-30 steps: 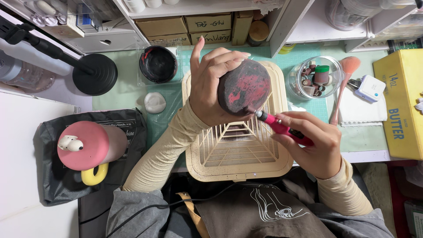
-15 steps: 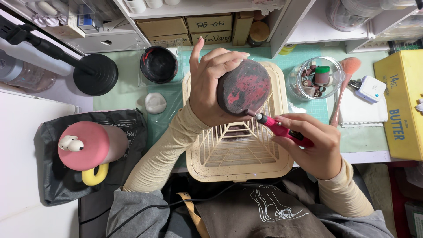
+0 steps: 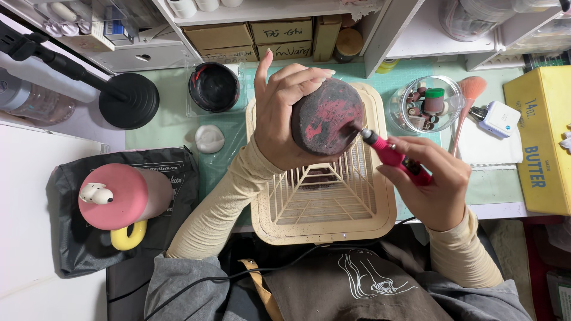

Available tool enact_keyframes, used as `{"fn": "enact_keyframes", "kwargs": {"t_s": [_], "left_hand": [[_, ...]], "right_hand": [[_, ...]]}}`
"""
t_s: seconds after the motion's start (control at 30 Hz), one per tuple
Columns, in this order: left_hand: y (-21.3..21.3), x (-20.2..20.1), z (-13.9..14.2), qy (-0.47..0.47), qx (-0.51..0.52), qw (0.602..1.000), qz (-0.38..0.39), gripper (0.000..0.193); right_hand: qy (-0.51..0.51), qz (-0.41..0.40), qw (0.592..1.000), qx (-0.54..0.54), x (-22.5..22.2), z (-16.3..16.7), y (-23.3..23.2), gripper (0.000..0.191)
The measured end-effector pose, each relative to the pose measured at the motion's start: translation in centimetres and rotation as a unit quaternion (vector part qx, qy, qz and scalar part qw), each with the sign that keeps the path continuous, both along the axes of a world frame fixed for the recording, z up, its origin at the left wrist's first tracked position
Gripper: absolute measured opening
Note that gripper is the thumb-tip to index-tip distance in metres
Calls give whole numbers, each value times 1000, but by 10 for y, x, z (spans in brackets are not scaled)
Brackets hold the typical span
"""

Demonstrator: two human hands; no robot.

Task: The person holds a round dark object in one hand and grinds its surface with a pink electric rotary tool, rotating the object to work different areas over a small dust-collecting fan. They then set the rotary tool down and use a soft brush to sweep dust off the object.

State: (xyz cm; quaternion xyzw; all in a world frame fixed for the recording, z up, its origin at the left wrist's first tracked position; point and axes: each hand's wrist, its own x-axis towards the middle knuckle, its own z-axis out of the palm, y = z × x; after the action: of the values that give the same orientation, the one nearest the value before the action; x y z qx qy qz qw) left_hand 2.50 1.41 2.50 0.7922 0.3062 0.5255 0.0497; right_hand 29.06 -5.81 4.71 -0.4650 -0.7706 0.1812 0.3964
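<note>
Beige slatted tray (image 3: 369,226) — hands, bowl (image 3: 326,119), grinder (image 3: 392,156)

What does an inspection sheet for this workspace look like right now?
Surface: green mat on a white desk.
Job's things: dark bowl with red patches; pink rotary tool, tip on the bowl; beige slatted dust collector beneath.
Clutter: black-stained dish, glass bowl of bits, pink brush, pink mug, yellow box.
Hands: left hand holds the bowl; right hand holds the tool.
Cables: black cord across the lap.
Surroundings: shelves with cardboard boxes.
</note>
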Motion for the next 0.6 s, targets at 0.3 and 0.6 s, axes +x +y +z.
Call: {"fn": "enact_keyframes", "kwargs": {"t_s": [0.3, 0.6], "left_hand": [[3, 1, -3, -1, 5, 1000, 13, 97], [2, -2, -4, 5, -3, 1000, 14, 98]], "right_hand": [[-11, 21, 1000, -2, 2, -3, 3, 39], [2, 46, 999, -18, 1, -7, 3, 39]]}}
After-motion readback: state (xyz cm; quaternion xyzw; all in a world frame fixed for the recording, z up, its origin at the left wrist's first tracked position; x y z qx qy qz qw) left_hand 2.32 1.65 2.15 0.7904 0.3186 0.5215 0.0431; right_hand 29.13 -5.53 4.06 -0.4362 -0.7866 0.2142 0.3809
